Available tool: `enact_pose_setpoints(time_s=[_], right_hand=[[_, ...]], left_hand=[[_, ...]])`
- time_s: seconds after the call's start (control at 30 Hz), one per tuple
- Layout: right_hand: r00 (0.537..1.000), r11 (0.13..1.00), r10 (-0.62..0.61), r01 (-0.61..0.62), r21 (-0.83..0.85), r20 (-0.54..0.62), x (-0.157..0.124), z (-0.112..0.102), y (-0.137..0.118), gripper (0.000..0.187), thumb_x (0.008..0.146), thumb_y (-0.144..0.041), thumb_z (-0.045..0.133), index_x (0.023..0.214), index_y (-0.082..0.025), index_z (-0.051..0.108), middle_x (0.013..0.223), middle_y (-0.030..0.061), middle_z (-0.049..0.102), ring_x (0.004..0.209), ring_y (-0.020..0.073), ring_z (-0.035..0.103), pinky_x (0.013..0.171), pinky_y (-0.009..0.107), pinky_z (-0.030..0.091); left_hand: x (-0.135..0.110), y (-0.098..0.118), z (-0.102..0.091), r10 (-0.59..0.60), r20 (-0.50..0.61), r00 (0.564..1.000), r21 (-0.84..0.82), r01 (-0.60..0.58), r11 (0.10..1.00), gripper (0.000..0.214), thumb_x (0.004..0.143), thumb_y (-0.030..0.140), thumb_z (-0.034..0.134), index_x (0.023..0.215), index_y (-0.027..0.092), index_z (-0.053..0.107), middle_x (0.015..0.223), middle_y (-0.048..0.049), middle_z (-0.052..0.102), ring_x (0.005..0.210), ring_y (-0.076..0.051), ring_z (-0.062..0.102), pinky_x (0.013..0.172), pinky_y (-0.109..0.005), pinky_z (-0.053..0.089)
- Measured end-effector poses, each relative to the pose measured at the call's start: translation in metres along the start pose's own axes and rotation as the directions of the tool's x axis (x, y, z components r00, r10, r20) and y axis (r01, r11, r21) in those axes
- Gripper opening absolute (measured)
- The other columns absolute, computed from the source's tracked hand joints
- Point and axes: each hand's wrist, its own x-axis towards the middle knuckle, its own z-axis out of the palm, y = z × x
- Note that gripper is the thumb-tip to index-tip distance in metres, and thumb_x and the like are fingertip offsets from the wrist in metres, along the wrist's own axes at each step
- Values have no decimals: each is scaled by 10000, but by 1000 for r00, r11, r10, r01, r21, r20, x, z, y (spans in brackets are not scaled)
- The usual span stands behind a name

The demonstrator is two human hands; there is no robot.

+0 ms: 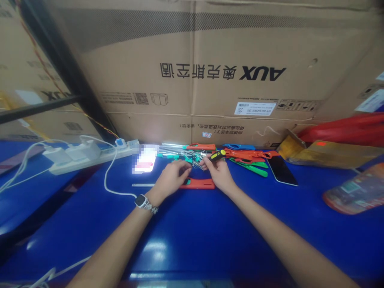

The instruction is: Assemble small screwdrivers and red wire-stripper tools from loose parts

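My right hand (220, 174) is closed around a black and yellow screwdriver (217, 155), its handle pointing up and to the right. My left hand (175, 176) has its fingers curled together beside a pile of small green parts and thin metal pieces (196, 158); what they hold, if anything, I cannot make out. Under the hands lies a long-nosed lighter (201, 183) with an orange handle and a metal tube pointing left. Another orange-handled lighter (201, 147) lies behind the pile. Right of it are several orange handle shells (249, 155), green shells (250, 167) and a blue one (238, 147).
A lit phone (145, 159) lies left of the pile, a dark phone (282, 171) right. A white power strip (81, 162) with plugs and cables is at left. A plastic jar (354, 192) lies at right. A large cardboard box (192, 48) stands behind the blue table (195, 236).
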Motion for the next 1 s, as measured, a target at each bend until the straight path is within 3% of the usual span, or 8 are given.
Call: enact_pose_setpoints(time_s=[0.23,0.4,0.53,0.7,0.8,0.9,1.0], right_hand=[[999,998,-34,37,59,-41,1,-1,-8,395,806,-586,650,826,-192,618,730,33,703,657,173,644,661,316,553],[998,957,21,-5,292,-53,0,-1,-18,372,775,-539,709,794,-177,630,681,18,691,580,146,628,592,277,534],[997,896,66,-37,443,-50,-2,-2,-23,323,755,-473,745,805,-177,625,672,7,688,577,138,634,577,261,526],[993,875,99,-60,480,-56,-3,-1,-25,327,750,-468,746,801,-171,620,666,11,687,573,135,633,567,257,526],[994,883,90,-53,466,-58,-3,-2,-24,328,755,-473,740,795,-172,616,668,12,689,570,135,632,562,256,526],[996,911,59,-26,411,-68,-1,-3,-22,343,765,-493,729,788,-171,615,651,10,682,552,132,622,552,254,525],[998,961,7,13,277,-70,-2,-4,-19,391,774,-546,706,781,-167,611,626,13,669,528,130,603,530,255,521]], left_hand=[[0,2,-1,-20,-6,1000,-51,19,999,139,905,272,574,954,200,682,934,-45,710,850,-197,642,784,-330,489],[0,8,0,-104,-57,993,-217,89,972,211,809,299,716,984,183,695,972,-50,733,864,-195,660,790,-317,506],[1,10,5,-159,-33,987,-422,130,897,212,824,337,699,957,172,713,927,-50,743,757,-167,664,699,-287,530],[2,8,11,-201,-5,980,-619,155,770,224,785,357,734,851,145,697,791,-44,735,701,-165,671,651,-272,542],[2,9,10,-191,-9,982,-573,152,805,207,792,344,723,856,149,694,816,-48,739,710,-165,675,673,-278,541],[1,9,4,-114,-16,993,-387,99,917,162,829,314,680,892,166,702,849,-41,736,733,-161,662,702,-280,522],[1,7,-2,-51,-6,999,-240,48,970,133,860,279,631,910,179,704,863,-37,733,744,-162,652,702,-278,501]])
